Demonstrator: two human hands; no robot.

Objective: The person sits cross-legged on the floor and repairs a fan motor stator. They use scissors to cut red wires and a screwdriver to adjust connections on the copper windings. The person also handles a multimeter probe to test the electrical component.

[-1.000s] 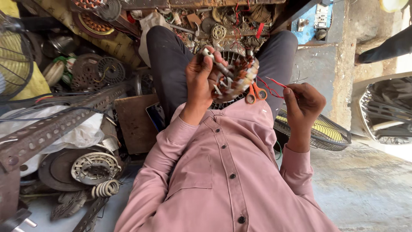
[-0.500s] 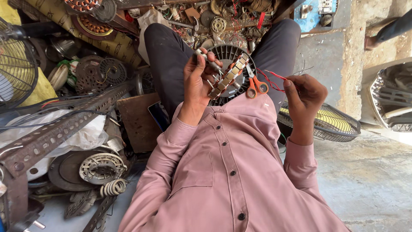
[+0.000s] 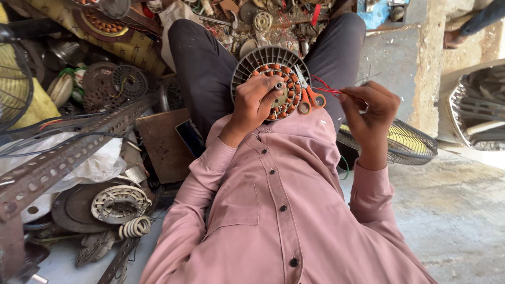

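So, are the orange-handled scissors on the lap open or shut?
Shut: the orange-handled scissors show both handle loops side by side, blades together.

Counted two hands: left hand, right hand; one fan motor stator; one pair of orange-handled scissors; one red wire; two wire fan guards; one phone; one perforated angle bar.

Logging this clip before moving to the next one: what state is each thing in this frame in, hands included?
Left hand: gripping the fan motor, fingers across its face.
Fan motor: held on the lap, copper windings exposed.
Right hand: pinching a thin red wire, pulled taut.
Red wire: stretched from motor to fingers.
Scissors: closed, resting against the motor.
Fan guard: lying on the floor.
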